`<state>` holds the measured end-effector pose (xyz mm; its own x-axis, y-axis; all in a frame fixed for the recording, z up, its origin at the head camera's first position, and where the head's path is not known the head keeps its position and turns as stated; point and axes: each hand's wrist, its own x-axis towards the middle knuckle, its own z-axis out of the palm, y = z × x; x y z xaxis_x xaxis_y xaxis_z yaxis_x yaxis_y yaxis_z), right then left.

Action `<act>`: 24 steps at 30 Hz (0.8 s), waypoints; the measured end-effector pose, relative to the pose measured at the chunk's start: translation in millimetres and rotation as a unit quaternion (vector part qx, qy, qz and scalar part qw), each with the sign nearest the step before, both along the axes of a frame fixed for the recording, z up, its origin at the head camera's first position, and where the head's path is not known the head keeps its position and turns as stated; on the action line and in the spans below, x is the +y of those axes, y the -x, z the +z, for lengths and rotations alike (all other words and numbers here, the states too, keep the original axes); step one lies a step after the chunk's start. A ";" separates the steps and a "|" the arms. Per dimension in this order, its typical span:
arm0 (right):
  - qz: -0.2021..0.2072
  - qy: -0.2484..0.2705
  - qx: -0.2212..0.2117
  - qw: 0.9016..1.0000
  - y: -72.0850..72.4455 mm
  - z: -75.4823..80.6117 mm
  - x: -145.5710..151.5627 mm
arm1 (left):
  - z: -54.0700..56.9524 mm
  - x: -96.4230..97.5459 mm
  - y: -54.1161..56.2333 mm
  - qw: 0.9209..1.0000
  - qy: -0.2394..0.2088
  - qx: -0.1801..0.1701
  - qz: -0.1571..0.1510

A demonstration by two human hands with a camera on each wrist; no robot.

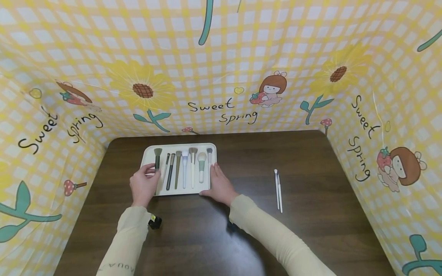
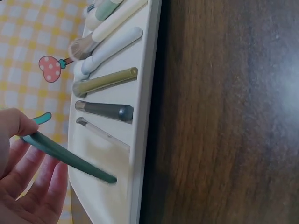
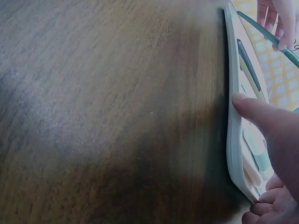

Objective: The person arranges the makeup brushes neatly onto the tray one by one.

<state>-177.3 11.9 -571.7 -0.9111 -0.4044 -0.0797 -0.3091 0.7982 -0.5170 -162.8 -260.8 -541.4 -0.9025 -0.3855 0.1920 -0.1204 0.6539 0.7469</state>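
Note:
A white tray (image 1: 183, 192) holds several makeup brushes lying side by side, bristles toward the far edge. With thumb and fingers my left hand (image 1: 144, 184) pinches a dark green makeup brush (image 1: 157, 158) over the tray's left end. In the left wrist view that brush (image 2: 70, 158) slants, its handle end over the bare tray floor beside a thin brush (image 2: 103, 133). My right hand (image 1: 221, 186) grips the tray's near right corner. Its thumb (image 3: 252, 108) presses on the near rim while the fingers curl at the right side, partly hidden.
Two thin white-handled brushes (image 1: 278, 191) lie together on the dark wooden table (image 1: 310, 237), right of the tray. A yellow checked cloth (image 1: 221, 69) with printed flowers and figures surrounds the table at the back and both sides.

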 end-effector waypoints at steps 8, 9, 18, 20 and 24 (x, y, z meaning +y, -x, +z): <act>-0.001 -0.002 -0.001 1.000 0.6 -2.8 -0.1 | -2.8 -4.9 0.5 1.000 0.002 -0.013 -0.009; -0.001 -0.002 -0.001 1.000 0.6 -2.7 -0.2 | -3.4 -5.7 0.9 1.000 0.002 -0.014 -0.008; 0.001 -0.001 -0.004 1.000 0.1 -2.1 0.4 | -4.0 -10.8 3.8 1.000 -0.001 -0.015 0.000; 0.001 0.000 -0.003 1.000 0.3 -2.7 0.2 | -3.5 -11.0 3.5 1.000 -0.001 -0.013 -0.001; 0.000 0.000 -0.005 1.000 1.3 -4.4 0.2 | -4.3 -12.3 4.5 1.000 0.002 -0.024 0.003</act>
